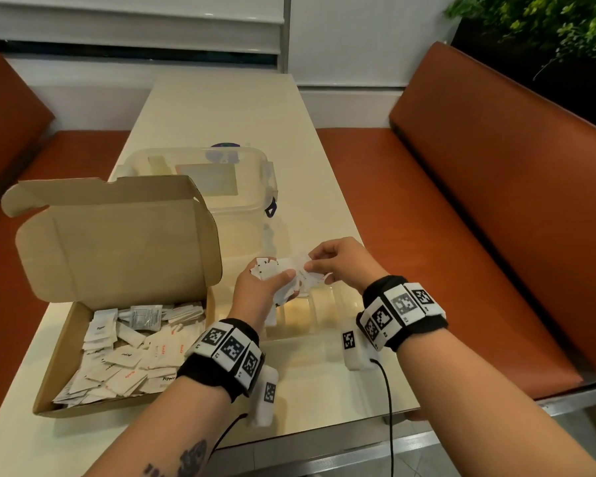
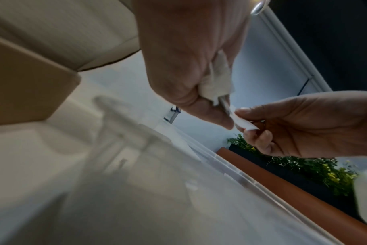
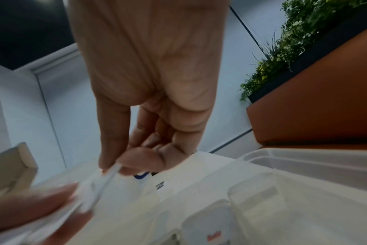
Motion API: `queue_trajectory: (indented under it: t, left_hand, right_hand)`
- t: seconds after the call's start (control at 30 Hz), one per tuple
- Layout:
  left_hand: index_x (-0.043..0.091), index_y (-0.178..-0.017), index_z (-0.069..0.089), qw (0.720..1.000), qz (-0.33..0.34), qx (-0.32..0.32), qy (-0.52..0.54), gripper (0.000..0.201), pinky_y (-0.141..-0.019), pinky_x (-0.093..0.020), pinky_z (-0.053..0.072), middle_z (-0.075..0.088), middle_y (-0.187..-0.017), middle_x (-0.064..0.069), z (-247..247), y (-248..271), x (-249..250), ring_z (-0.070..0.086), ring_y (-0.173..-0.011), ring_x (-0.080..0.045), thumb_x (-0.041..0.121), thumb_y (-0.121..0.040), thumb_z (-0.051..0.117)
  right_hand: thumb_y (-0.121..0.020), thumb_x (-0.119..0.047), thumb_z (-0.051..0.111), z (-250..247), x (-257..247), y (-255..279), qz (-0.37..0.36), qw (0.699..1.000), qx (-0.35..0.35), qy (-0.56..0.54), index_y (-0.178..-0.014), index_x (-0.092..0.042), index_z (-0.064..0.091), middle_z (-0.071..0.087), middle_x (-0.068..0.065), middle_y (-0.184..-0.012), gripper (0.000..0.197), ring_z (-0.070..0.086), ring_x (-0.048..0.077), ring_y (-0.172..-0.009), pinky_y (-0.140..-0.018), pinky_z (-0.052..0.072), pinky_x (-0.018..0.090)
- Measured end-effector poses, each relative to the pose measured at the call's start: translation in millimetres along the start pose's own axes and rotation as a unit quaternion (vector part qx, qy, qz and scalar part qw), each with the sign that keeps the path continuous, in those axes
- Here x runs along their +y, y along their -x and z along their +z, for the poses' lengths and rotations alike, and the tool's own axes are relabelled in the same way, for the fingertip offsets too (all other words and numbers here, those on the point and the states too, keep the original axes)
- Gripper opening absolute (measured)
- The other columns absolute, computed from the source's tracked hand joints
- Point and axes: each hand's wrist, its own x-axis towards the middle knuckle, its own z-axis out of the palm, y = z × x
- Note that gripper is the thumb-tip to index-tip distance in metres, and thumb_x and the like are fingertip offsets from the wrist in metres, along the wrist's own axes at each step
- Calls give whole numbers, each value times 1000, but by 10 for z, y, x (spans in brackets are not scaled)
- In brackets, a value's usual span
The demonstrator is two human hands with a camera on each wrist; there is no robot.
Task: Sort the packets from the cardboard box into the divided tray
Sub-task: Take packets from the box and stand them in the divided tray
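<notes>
An open cardboard box (image 1: pixel 61 352) at the left of the table holds a heap of white packets (image 1: pixel 135 356), some with red print. My left hand (image 1: pixel 272 280) grips a bunch of white packets (image 1: pixel 276 270) above the clear divided tray (image 1: pixel 324 304). My right hand (image 1: pixel 310 263) pinches one packet (image 1: pixel 305 270) at the edge of that bunch between thumb and forefinger. The left wrist view shows the bunch (image 2: pixel 218 79) in my left hand (image 2: pixel 210 107) and the pinched packet (image 2: pixel 242 123). In the right wrist view my right hand (image 3: pixel 112 170) pinches the packet over the tray (image 3: pixel 262 207), where a red-printed packet (image 3: pixel 214 232) lies.
A clear lidded plastic container (image 1: pixel 221 187) stands behind the box and tray. The box lid (image 1: pixel 117 235) stands upright at the left of my hands. Orange benches (image 1: pixel 461 218) flank the table. A cable (image 1: pixel 389 407) hangs from my right wrist band.
</notes>
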Motion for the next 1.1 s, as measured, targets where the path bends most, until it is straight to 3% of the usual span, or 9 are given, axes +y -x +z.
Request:
queue_trajectory:
  t: [0.17,0.33,0.43,0.5,0.63,0.77,0.97,1.1]
  left_hand:
    - [15,-100,59,999,-18,39,14,24,-93,-48,51,65,-111,-16,-121,-9,-64,63,-104,-34,7,-82,71]
    - [17,-101,60,999,-18,40,6,24,-75,-33,53,67,-104,-9,-156,-27,-87,64,-102,-30,9,-82,72]
    - [12,-105,60,999,-18,36,10,26,-94,-50,50,65,-108,-14,-161,-20,-93,62,-106,-35,7,-82,71]
    - [10,-106,59,999,-19,41,14,27,-99,-55,45,64,-107,-15,-169,-29,-93,60,-109,-38,5,-82,70]
    - [19,-97,60,999,-15,43,4,23,-100,-50,45,66,-105,-10,-187,-45,-91,62,-106,-32,6,-81,71]
    - [17,-96,61,999,-15,38,10,23,-99,-51,46,66,-106,-13,-192,-45,-85,62,-105,-33,5,-80,72]
    - [18,-94,60,999,-20,32,15,23,-98,-52,47,66,-99,-8,-197,-62,-103,62,-107,-35,3,-80,72]
    - [18,-96,60,999,-19,35,11,25,-98,-52,46,66,-106,-12,-193,-73,-111,61,-107,-35,3,-79,73]
  right_hand:
    - [-82,-7,70,-115,24,-200,5,979,11,203,-92,-6,73,71,7,-84,11,59,9,-60,-52,48,9]
    - [-84,0,65,-27,18,-368,18,935,-33,353,-99,-3,73,70,13,-103,17,62,20,-83,-81,52,26]
    - [-87,0,59,69,2,-424,17,911,-42,409,-103,-4,72,67,15,-109,21,63,29,-99,-88,52,32]
    - [-88,0,55,115,-11,-449,15,900,-43,433,-106,-2,70,66,15,-111,23,63,30,-102,-90,51,34]
    - [-88,0,55,148,-33,-480,23,884,-52,464,-107,-1,68,66,15,-111,22,63,30,-102,-89,52,33]
    - [-88,0,54,150,-44,-473,14,870,-52,489,-105,-2,67,66,13,-110,22,63,28,-100,-87,52,32]
    - [-88,1,51,145,-82,-443,13,870,-65,489,-109,-2,66,64,15,-114,26,61,30,-104,-92,50,34]
    - [-88,2,51,149,-81,-420,12,868,-66,493,-110,-1,66,64,15,-115,27,61,30,-105,-93,50,35]
